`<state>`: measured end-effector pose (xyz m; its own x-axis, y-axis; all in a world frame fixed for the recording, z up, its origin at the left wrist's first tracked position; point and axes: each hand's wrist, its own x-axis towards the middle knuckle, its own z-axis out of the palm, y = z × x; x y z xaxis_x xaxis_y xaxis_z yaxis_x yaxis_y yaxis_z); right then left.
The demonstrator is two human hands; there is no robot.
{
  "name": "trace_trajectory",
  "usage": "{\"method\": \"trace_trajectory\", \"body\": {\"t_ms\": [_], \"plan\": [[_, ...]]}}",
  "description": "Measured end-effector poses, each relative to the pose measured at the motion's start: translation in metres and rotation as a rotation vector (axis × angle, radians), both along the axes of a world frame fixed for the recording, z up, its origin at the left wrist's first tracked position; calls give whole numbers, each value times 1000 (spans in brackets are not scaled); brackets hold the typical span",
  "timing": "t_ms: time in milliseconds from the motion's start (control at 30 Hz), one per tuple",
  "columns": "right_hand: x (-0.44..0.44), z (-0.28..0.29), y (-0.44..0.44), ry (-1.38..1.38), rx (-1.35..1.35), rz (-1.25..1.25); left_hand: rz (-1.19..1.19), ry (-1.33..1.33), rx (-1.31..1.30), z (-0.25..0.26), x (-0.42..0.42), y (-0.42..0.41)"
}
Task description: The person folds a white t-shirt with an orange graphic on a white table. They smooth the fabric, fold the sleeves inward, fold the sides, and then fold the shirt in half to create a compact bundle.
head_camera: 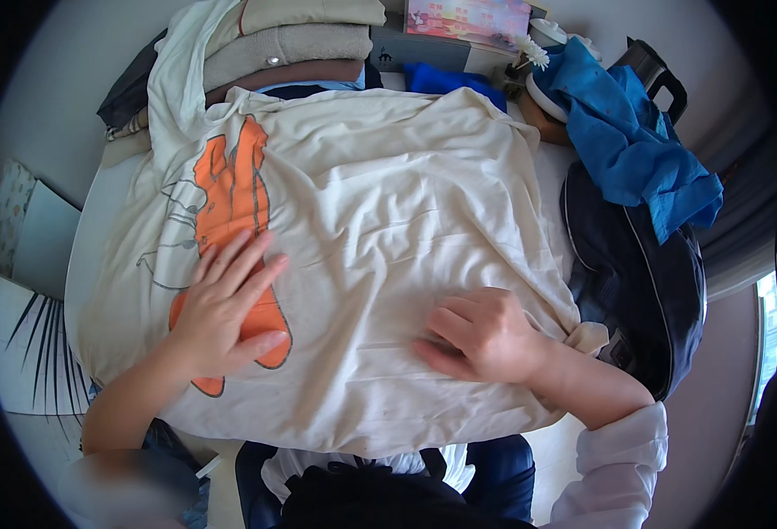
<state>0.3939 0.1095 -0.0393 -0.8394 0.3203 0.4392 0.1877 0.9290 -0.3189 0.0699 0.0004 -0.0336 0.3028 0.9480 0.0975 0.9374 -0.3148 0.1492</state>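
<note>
A cream cloth garment (401, 218), wrinkled through its middle, lies spread across the white table (553, 198) and hangs over the near edge. Its left part bears an orange print (229, 198) with dark outlines. My left hand (229, 304) rests on that print, palm down with fingers apart. To the right, my right hand (477, 334) is curled over the cloth, its thumb below the bent fingers. Blur and the curl hide whether any fabric is pinched there. At the far left, a pale length of cloth (180, 86) reaches up against a stack of folded clothes (289, 49).
A bright blue cloth (626, 125) drapes over objects at the back right, onto a dark navy bag (639, 278). Behind stand an electric kettle (646, 63), white flowers (532, 53) and a grey box (421, 56). A royal-blue cloth (454, 81) lies before the box.
</note>
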Motion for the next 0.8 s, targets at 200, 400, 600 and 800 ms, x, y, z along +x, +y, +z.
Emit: {"method": "trace_trajectory", "body": {"t_ms": [200,400,600,800], "plan": [[37,2,-5,-83,0,-105,168,-4,23,-4,-68,-27],[59,5,-14,-82,-17,-243,214,-34,10,-5,-91,-30],[105,30,-25,260,-60,-708,279,-94,-78,15,-62,-28],[117,27,-27,2,-52,-987,-110,-106,-98,30,33,16]]}}
